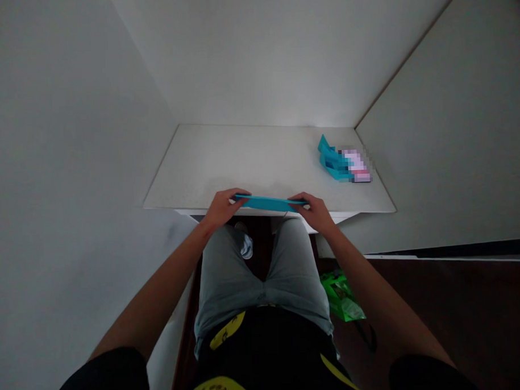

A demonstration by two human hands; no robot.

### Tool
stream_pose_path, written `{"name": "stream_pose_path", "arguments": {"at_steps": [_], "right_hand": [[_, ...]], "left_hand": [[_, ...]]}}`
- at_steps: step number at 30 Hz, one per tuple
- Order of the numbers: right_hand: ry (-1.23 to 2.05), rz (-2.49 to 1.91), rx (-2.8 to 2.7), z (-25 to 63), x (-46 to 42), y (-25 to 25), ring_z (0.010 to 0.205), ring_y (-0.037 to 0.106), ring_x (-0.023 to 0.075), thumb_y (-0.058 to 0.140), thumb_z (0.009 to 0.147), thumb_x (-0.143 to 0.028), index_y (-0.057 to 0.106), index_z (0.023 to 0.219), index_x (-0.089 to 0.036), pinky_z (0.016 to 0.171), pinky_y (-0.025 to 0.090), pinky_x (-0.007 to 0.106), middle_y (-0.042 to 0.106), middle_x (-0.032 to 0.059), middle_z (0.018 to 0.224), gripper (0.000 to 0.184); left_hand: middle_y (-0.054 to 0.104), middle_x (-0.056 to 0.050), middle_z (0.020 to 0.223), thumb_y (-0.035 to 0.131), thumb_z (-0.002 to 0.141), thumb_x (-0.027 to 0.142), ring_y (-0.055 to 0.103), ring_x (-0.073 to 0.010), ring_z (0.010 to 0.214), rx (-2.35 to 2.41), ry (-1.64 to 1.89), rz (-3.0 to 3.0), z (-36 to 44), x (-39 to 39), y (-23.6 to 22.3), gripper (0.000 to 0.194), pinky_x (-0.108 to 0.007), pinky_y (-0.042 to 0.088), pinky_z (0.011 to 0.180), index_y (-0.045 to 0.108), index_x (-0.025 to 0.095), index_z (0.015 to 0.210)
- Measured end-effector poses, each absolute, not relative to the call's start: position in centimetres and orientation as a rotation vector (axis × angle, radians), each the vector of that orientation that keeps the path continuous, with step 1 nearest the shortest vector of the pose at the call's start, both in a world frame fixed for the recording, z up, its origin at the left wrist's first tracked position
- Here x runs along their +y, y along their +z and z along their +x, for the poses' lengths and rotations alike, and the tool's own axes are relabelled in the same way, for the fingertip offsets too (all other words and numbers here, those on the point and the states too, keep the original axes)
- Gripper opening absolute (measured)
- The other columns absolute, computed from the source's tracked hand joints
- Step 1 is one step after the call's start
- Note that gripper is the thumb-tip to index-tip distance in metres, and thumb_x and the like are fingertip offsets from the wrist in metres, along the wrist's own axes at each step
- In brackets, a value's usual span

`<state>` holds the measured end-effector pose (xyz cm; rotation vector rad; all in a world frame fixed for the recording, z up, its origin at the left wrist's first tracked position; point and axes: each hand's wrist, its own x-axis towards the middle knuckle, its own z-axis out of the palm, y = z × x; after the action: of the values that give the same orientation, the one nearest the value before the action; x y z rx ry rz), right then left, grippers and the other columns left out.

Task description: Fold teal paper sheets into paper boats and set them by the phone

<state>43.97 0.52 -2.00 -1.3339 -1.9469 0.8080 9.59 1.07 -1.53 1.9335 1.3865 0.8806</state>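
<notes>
A flat blue strip (pixel 269 204) stretches between my two hands, just above the front edge of the white tabletop (pixel 242 161). Its material cannot be made out. My left hand (pixel 225 206) pinches the left end, thumb below and fingers on top. At the other end, my right hand (pixel 314 209) grips it in the same way. The strip is seen nearly edge-on, with its face tilted toward me.
On the right of the tabletop lies a crumpled blue piece (pixel 333 163) against a pixelated pinkish object (pixel 357 164). Walls rise at the left and back, and a pale panel (pixel 454 125) stands to the right. A green bag (pixel 341 297) sits on the dark floor.
</notes>
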Motion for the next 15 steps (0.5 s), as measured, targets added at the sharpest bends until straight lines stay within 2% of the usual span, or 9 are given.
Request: {"name": "stream_pose_path", "arguments": {"at_steps": [2, 4, 6, 9, 10, 12, 15], "right_hand": [[0.947, -1.331, -1.854, 44.1, 2.1, -1.3, 0.076, 0.065, 0.0227, 0.07, 0.098, -0.061, 0.078, 0.112, -0.023, 0.07, 0.049, 0.034, 0.075, 0.0036, 0.086, 0.042], [0.981, -1.361, -1.833, 44.1, 3.7, -1.1, 0.068, 0.058, 0.02, 0.072, 0.093, -0.063, 0.078, 0.108, -0.022, 0.066, 0.044, 0.032, 0.068, 0.0003, 0.074, 0.044], [0.934, -1.411, -1.852, 43.9, 5.0, -1.5, 0.067, 0.057, 0.0194, 0.072, 0.091, -0.058, 0.076, 0.102, -0.022, 0.066, 0.044, 0.032, 0.065, -0.0006, 0.071, 0.038], [0.794, -1.523, -1.886, 43.3, 5.9, -2.7, 0.069, 0.058, 0.0201, 0.069, 0.09, -0.049, 0.074, 0.097, -0.022, 0.07, 0.045, 0.033, 0.065, -0.0003, 0.071, 0.028], [0.755, -1.551, -1.888, 43.1, 5.9, -3.1, 0.069, 0.059, 0.0204, 0.069, 0.089, -0.047, 0.074, 0.1, -0.022, 0.071, 0.045, 0.033, 0.065, -0.0004, 0.072, 0.027], [0.705, -1.576, -1.882, 42.7, 5.7, -3.6, 0.069, 0.059, 0.0213, 0.07, 0.088, -0.046, 0.073, 0.115, -0.022, 0.071, 0.046, 0.034, 0.064, -0.001, 0.073, 0.035], [0.7, -1.586, -1.844, 42.6, 5.1, -3.9, 0.07, 0.062, 0.0232, 0.073, 0.087, -0.05, 0.061, 0.142, -0.02, 0.069, 0.047, 0.034, 0.062, -0.0022, 0.074, 0.064]], "left_hand": [[0.081, -0.006, 0.098, 0.067, 0.101, 0.058, 0.073, -0.0226, 0.087, 1.365, 0.907, 1.825, 9.3, 2.9, -0.4, 0.042, -0.034, 0.059, 0.08, 0.08, 0.02, 0.111], [0.079, -0.006, 0.095, 0.067, 0.1, 0.054, 0.072, -0.023, 0.086, 1.408, 0.841, 1.821, 9.4, 4.5, 0.2, 0.038, -0.035, 0.059, 0.081, 0.078, 0.018, 0.106], [0.078, -0.01, 0.107, 0.071, 0.098, 0.044, 0.072, -0.0269, 0.095, 1.591, 0.804, 1.908, 10.1, 5.2, 0.3, 0.031, -0.041, 0.059, 0.09, 0.076, 0.016, 0.111], [0.069, -0.02, 0.137, 0.076, 0.094, 0.032, 0.064, -0.0367, 0.128, 1.902, 0.902, 2.155, 12.6, 4.1, -0.4, 0.041, -0.052, 0.051, 0.111, 0.07, 0.014, 0.131], [0.066, -0.021, 0.142, 0.073, 0.097, 0.03, 0.06, -0.0375, 0.135, 1.886, 0.898, 2.261, 13.7, 3.4, -0.8, 0.041, -0.053, 0.049, 0.115, 0.069, 0.015, 0.134], [0.067, -0.017, 0.142, 0.064, 0.104, 0.029, 0.06, -0.0341, 0.136, 1.646, 0.743, 2.474, 16.0, 1.8, -1.6, 0.03, -0.05, 0.048, 0.116, 0.071, 0.019, 0.132], [0.067, -0.013, 0.148, 0.059, 0.109, 0.036, 0.059, -0.0312, 0.14, 1.389, 0.608, 2.575, 18.7, 0.3, -3.1, 0.037, -0.047, 0.047, 0.118, 0.068, 0.021, 0.142]]}}
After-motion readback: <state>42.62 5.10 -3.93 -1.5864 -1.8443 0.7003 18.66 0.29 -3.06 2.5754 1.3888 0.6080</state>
